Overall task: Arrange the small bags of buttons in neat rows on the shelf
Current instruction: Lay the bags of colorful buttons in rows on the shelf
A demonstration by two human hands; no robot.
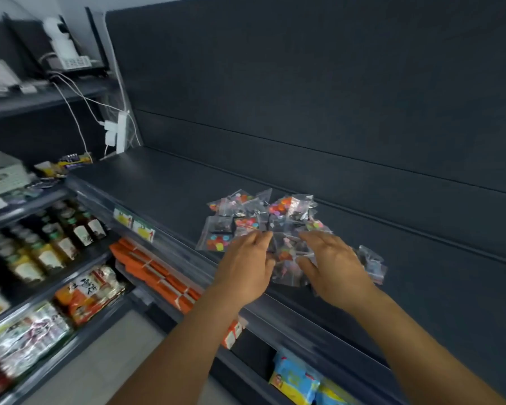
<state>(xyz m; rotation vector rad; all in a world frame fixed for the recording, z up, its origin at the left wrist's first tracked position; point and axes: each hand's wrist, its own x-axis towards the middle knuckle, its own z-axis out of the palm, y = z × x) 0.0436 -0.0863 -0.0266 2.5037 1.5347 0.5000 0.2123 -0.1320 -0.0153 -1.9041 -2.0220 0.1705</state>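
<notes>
A loose pile of small clear bags of buttons [263, 217] lies jumbled on the dark shelf [164, 182], near its front edge. Coloured and dark buttons show through the plastic. My left hand [246, 264] rests over the pile's near left side, fingers reaching onto the bags. My right hand [333, 264] lies over the near right side, fingers spread on the bags, thumb toward the middle. One bag [373, 263] pokes out to the right of my right hand. Whether either hand pinches a bag is hidden.
The shelf runs left and right of the pile against a dark back panel [304, 83]. A white power strip with cables [119, 133] stands at its far left end. Bottles [56, 244], orange packs [158, 276] and snack bags [295, 378] fill the shelves below.
</notes>
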